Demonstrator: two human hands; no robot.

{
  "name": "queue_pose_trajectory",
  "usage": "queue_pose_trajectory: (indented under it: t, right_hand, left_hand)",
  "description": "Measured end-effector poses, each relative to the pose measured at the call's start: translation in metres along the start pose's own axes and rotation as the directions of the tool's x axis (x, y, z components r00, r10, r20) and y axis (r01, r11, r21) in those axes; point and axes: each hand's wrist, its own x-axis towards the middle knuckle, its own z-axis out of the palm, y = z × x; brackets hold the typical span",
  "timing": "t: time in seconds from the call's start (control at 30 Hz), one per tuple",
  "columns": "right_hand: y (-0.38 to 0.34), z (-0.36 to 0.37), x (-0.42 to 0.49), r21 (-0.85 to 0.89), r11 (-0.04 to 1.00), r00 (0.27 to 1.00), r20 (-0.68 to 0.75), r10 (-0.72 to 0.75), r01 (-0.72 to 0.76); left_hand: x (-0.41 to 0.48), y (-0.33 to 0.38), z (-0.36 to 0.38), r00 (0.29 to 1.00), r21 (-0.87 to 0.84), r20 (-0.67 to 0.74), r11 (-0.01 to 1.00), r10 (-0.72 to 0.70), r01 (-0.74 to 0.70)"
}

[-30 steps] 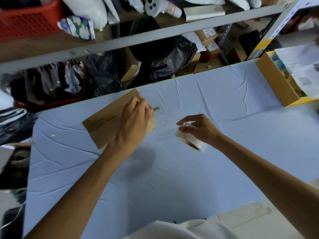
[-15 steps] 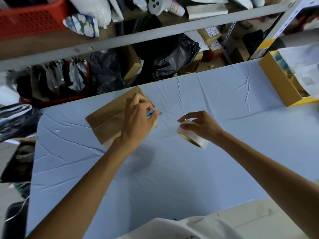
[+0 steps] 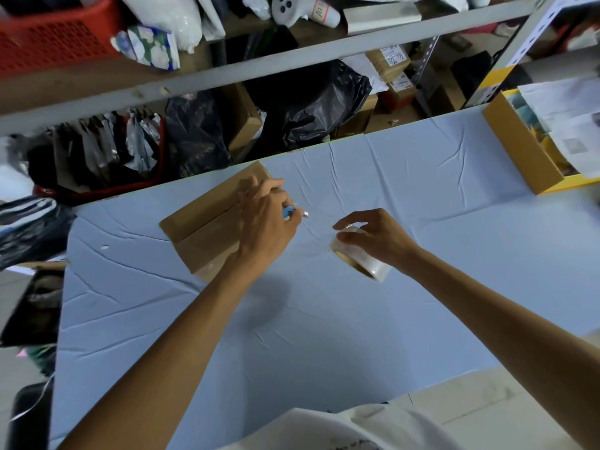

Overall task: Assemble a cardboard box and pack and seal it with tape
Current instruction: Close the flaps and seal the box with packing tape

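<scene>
Cardboard box (image 3: 207,228) flat on blue-clothed surface (image 3: 324,336), L hand (image 3: 264,227) over its right end gripping blue cutter (image 3: 287,212), R hand (image 3: 381,243) curled round clear tape roll (image 3: 360,259), tilted, nr box, not touching it

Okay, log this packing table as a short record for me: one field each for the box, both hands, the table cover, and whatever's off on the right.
cardboard box: brown, lying flat towards the far left of the table
left hand: over the box's right end, grips a blue cutter, tip pointing right
right hand: holds the tape roll from above, roll tilted
table cover: pale blue cloth, creased
far right: open box with papers on top
</scene>
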Motion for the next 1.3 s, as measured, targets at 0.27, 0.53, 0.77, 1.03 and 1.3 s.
queue_pose_trajectory:
  t: [0.27,0.53,0.77,1.03,1.3]
  right_hand:
    - [0.002,0.002,-0.002,0.021,0.999,1.000,-0.005,0.024,-0.024]
    - [0.002,0.003,0.000,0.018,0.999,0.999,-0.028,0.044,-0.043]
    - [0.006,0.014,0.000,-0.085,0.993,0.997,-0.033,0.077,-0.079]
    - [0.005,0.019,0.000,-0.056,0.990,0.990,-0.063,0.125,-0.129]
    - [0.000,0.015,-0.002,-0.049,0.990,0.989,-0.072,0.129,-0.132]
  left_hand:
    - [-0.003,-0.006,0.003,0.999,-0.186,-0.047,0.983,-0.006,-0.003]
    - [0.000,-0.016,0.004,0.997,-0.408,-0.062,0.913,-0.055,0.025]
    - [-0.002,-0.014,0.012,0.996,-0.329,-0.050,0.943,-0.069,0.049]
    - [-0.004,-0.011,0.011,0.999,-0.099,-0.041,0.995,0.028,-0.032]
    - [-0.001,-0.010,0.006,0.997,-0.142,-0.045,0.988,0.058,-0.064]
